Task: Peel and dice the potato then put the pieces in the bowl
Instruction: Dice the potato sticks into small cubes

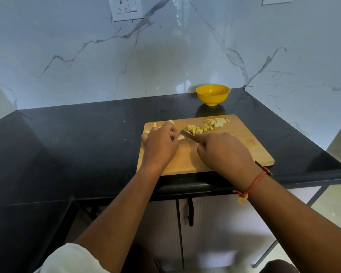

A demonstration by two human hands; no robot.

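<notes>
Bowl point(213, 99) behind board point(244, 146), potato dice point(215, 123) before it (knife point(187, 134) nearer)

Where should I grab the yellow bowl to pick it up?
Pinch the near rim of the yellow bowl, coming from above and the front. It stands upright with an open, flaring rim, and the wall is close behind.

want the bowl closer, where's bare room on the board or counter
Bare: right side of the cutting board, between the right hand and its right edge; the counter left of the board. Crowded: the board's far strip, with diced potato, knife and left hand.
</notes>
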